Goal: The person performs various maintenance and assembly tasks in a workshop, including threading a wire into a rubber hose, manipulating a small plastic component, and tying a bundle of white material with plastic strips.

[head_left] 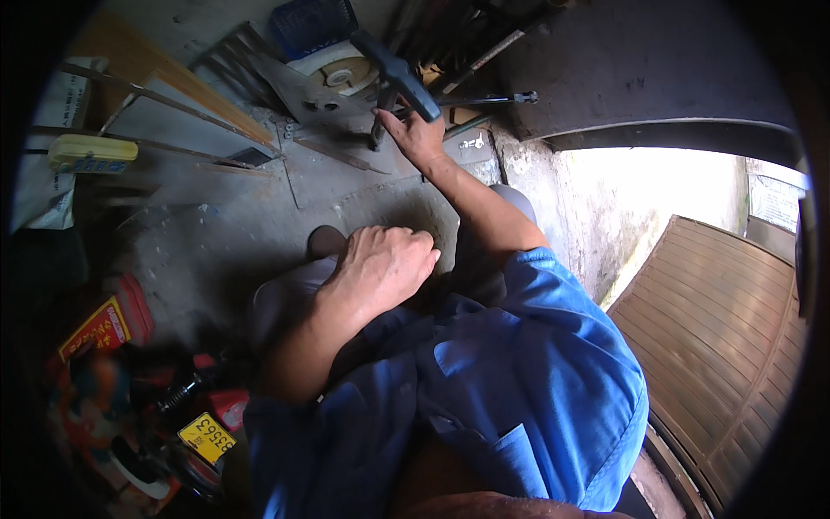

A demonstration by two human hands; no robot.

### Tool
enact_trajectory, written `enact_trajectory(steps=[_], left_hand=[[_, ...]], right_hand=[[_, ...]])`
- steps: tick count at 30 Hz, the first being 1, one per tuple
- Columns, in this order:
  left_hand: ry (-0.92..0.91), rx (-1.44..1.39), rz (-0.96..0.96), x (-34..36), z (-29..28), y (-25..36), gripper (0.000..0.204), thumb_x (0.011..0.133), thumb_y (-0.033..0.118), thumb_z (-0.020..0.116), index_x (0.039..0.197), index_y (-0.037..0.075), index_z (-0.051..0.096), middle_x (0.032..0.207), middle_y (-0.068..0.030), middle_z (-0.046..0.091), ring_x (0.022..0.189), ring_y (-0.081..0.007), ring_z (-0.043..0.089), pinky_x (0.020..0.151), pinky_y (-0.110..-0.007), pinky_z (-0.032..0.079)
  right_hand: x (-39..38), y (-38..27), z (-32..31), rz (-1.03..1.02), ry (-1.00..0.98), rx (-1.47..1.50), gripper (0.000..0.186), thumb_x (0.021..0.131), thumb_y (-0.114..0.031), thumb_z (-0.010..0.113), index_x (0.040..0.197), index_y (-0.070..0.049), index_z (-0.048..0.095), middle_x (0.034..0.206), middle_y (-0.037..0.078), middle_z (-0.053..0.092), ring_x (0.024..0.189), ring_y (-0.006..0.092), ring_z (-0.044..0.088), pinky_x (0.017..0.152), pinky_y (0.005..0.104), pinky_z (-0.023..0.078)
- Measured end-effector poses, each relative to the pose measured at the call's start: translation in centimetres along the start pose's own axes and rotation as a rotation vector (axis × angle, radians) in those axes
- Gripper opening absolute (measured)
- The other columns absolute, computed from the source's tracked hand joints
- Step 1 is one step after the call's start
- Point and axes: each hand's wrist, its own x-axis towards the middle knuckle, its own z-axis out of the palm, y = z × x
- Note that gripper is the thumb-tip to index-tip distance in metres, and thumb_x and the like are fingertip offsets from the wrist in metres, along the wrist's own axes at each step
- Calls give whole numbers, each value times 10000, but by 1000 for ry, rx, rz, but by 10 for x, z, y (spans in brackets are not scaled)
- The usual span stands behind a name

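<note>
My right hand (418, 138) is stretched out ahead, its thumb against the shaft of a dark T-shaped tool (396, 73). The tool looks like a hammer, with a long blue-grey crosspiece; it partly hides my fingers, which seem wrapped round the shaft. Nearer to me, my left hand (380, 266) is closed above my lap, back of the hand up. Its fingers curl under, so whatever they may hold is hidden. Beyond the tool lie a pale round part with a central hub (342, 76) and a flat grey plate with holes (316, 102).
A blue plastic basket (311, 26) is at the back. Boards and rods (173, 95) lean at left, near a yellow device (93, 152). A red vehicle with a yellow plate (206, 438) stands lower left. At right are a rough wall (562, 195) and a brown slatted panel (713, 320).
</note>
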Motion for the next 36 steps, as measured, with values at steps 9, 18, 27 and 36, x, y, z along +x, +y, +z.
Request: enact_trajectory(steps=[9,18,27,36], left_hand=[[-46,-21,-9,-7,3,1,264,918,252,657,761,43,617,718,-154,663,681,-381,678,621,-470,546],[-75,32,20,-5,5,0,282,923,263,645,742,48,622,703,-140,661,672,-367,677,611,-468,529],[-95,4,24,-10,14,2,280,927,246,647,751,31,615,706,-161,654,679,-374,674,621,-465,536],[-108,3,4,-10,15,2,281,928,249,649,752,32,612,720,-157,658,678,-379,669,616,-469,534]], right_hand=[[-41,45,-141,-5,395,442,266,878,-114,777,1105,-13,682,951,72,739,839,116,664,770,261,524],[28,116,-173,72,595,461,240,877,-131,777,1070,-13,698,873,35,729,785,77,632,750,222,503],[101,156,-137,38,521,124,311,876,-276,764,1064,-39,689,924,119,739,867,228,704,784,337,531],[97,163,-123,-39,484,148,331,899,-318,728,1068,-36,684,941,133,732,824,247,688,758,362,530]])
